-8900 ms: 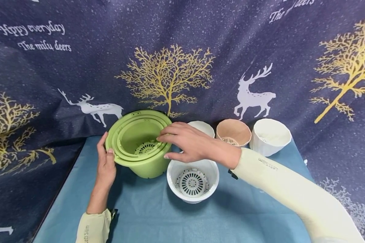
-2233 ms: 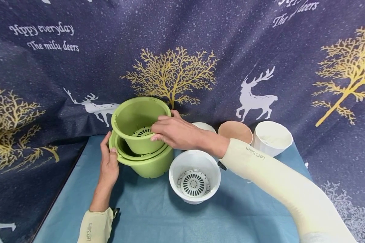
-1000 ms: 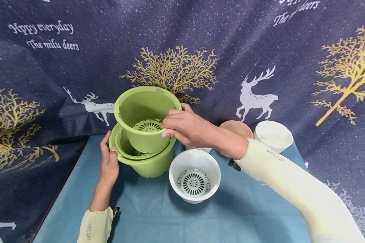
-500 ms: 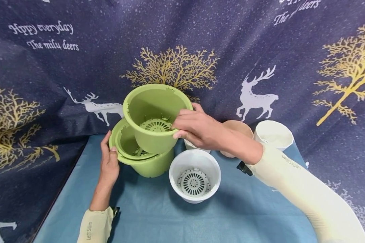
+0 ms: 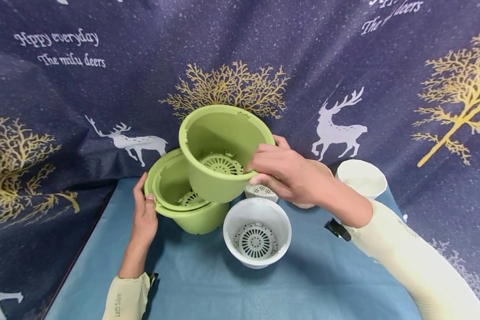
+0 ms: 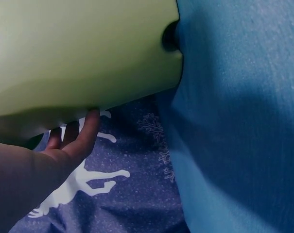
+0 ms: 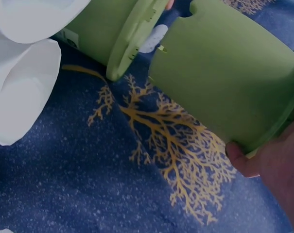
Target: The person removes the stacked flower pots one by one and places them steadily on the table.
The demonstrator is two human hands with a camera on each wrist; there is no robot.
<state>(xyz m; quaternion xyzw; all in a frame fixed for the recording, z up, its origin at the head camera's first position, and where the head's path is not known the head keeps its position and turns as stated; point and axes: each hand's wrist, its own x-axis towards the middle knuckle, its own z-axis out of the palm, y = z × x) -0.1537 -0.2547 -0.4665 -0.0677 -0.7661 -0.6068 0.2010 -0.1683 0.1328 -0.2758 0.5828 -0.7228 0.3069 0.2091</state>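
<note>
My right hand [image 5: 280, 171] grips the near right rim of a green flowerpot [image 5: 220, 184], thumb outside and fingers over the edge. This pot has a slotted bottom and hangs tilted above the other pots. In the right wrist view, its lower end is apart from the nested green flowerpots [image 7: 95, 29]. Back in the head view, those nested flowerpots [image 5: 200, 222] stand on the table, a smaller one inside the largest. My left hand [image 5: 144, 218] holds them at the left rim, fingers along the outside. A white flowerpot [image 5: 256, 231] with a slotted bottom stands in front.
Behind the white flowerpot stands a smaller white pot [image 5: 261, 191], partly hidden by the lifted one. A terracotta-coloured pot [image 5: 321, 168] is mostly covered by my right arm. Another white faceted pot [image 5: 362, 178] stands at the back right. A patterned dark cloth [image 5: 240, 35] hangs behind the blue table [image 5: 224, 284].
My right hand has drawn the inner green flowerpot up out of the stack and moved it right, baring the pot below. My left hand has stayed on the stack's rim.
</note>
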